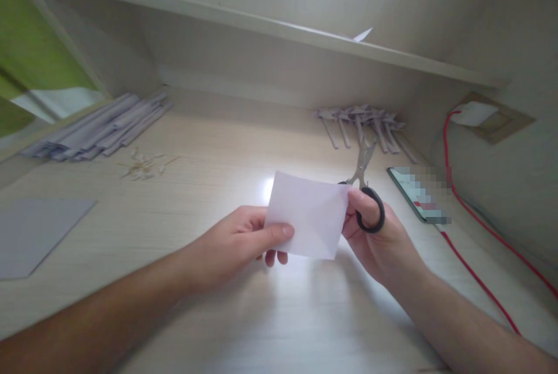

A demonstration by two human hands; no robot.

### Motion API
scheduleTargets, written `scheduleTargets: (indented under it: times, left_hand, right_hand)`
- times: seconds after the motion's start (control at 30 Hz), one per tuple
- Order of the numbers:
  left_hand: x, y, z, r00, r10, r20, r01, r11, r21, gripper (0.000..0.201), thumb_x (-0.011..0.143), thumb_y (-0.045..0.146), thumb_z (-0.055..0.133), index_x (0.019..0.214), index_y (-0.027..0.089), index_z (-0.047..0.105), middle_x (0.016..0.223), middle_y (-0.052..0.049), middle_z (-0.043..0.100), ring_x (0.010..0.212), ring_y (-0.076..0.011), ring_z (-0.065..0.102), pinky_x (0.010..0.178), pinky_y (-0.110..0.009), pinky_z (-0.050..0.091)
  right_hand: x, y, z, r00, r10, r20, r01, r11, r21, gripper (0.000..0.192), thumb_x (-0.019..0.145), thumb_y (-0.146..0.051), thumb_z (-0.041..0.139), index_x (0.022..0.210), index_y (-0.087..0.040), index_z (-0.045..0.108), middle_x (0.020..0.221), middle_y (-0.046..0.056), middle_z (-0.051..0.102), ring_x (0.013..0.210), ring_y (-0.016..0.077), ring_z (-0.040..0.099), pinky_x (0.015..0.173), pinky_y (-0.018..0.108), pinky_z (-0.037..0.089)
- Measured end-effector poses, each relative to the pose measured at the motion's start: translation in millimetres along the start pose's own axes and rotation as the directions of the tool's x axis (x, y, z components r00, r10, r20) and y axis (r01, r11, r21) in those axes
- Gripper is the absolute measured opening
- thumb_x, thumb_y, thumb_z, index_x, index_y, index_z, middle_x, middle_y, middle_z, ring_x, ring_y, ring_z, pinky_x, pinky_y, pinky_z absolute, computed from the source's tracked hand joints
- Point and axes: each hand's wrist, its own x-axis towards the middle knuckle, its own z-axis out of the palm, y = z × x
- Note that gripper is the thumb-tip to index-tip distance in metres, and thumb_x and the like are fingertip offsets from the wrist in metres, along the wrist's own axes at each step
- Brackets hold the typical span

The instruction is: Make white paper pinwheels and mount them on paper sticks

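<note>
A small, nearly square sheet of white paper (311,211) is held above the desk, with faint creases showing on it. My left hand (250,237) pinches its left side, thumb on top and fingers beneath. Black-handled scissors (361,166) hang on my right hand (379,240), whose thumb goes through one handle loop. Their blades point away from me and stand slightly apart, beyond the paper's right corner. The right fingertips are at the paper's right edge, partly hidden behind it; I cannot tell whether they grip it.
Several rolled paper sticks (104,127) lie at the back left, near a scatter of small pale bits (143,164). Several paper pinwheels (361,118) rest at the back right. A phone (414,193) with a red cable (479,281) lies right. Paper sheets (39,234) lie left.
</note>
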Motion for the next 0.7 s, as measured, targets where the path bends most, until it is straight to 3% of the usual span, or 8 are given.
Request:
scheduleTargets:
  times: [0.1, 0.37, 0.5, 0.6, 0.7]
  left_hand:
    - [1, -5, 3.1, 0.999, -0.034, 0.02, 0.034, 0.999, 0.014, 0.035, 0.096, 0.044, 0.064, 0.076, 0.016, 0.07, 0.07, -0.002, 0.067, 0.065, -0.0136, 0.055, 0.065, -0.026, 0.041]
    - [1, 3, 0.4, 0.994, -0.047, -0.094, 0.051, 0.998, 0.032, 0.044, 0.092, 0.051, 0.064, 0.064, 0.018, 0.063, 0.062, -0.001, 0.061, 0.06, -0.0149, 0.053, 0.062, -0.028, 0.039]
    - [2, 4, 2.6, 0.992, -0.066, -0.108, 0.068, 0.998, 0.015, 0.043, 0.09, 0.051, 0.064, 0.063, 0.018, 0.063, 0.059, 0.0, 0.06, 0.057, -0.0141, 0.052, 0.061, -0.028, 0.038]
    - [4, 3, 3.4, 0.99, -0.071, -0.124, 0.075, 0.997, 0.022, 0.04, 0.089, 0.047, 0.062, 0.062, 0.018, 0.062, 0.058, -0.001, 0.06, 0.056, -0.0141, 0.051, 0.06, -0.028, 0.037]
    - [4, 1, 3.1, 0.991, -0.048, -0.125, 0.051, 0.998, 0.025, 0.039, 0.09, 0.046, 0.061, 0.065, 0.017, 0.063, 0.061, -0.002, 0.06, 0.058, -0.015, 0.053, 0.061, -0.029, 0.038]
  right_hand:
    - [-1, -2, 2, 1.0, -0.001, 0.009, 0.0, 1.0, 0.012, 0.036, 0.083, -0.05, 0.084, 0.073, -0.019, 0.069, 0.069, 0.0, 0.059, 0.065, 0.0155, 0.055, 0.062, 0.028, 0.05]
    - [-8, 4, -7, 0.987, -0.163, 0.002, 0.16, 0.967, -0.197, 0.019, 0.073, -0.036, 0.095, 0.08, -0.024, 0.081, 0.077, 0.002, 0.073, 0.07, 0.0173, 0.062, 0.065, 0.03, 0.052]
    - [-16, 1, -4, 0.955, -0.243, 0.171, 0.291, 0.883, -0.369, 0.018, 0.071, -0.021, 0.094, 0.085, -0.027, 0.085, 0.08, 0.001, 0.071, 0.065, 0.0137, 0.055, 0.062, 0.028, 0.046]
    - [-19, -1, 0, 0.924, -0.177, 0.34, 0.326, 0.83, -0.453, 0.024, 0.073, -0.02, 0.092, 0.094, -0.028, 0.087, 0.077, 0.0, 0.067, 0.064, 0.0137, 0.054, 0.059, 0.029, 0.044]
    - [-18, -1, 3, 0.913, -0.154, 0.377, 0.348, 0.774, -0.528, 0.022, 0.073, -0.022, 0.092, 0.093, -0.025, 0.087, 0.072, 0.0, 0.066, 0.06, 0.0132, 0.053, 0.056, 0.029, 0.043]
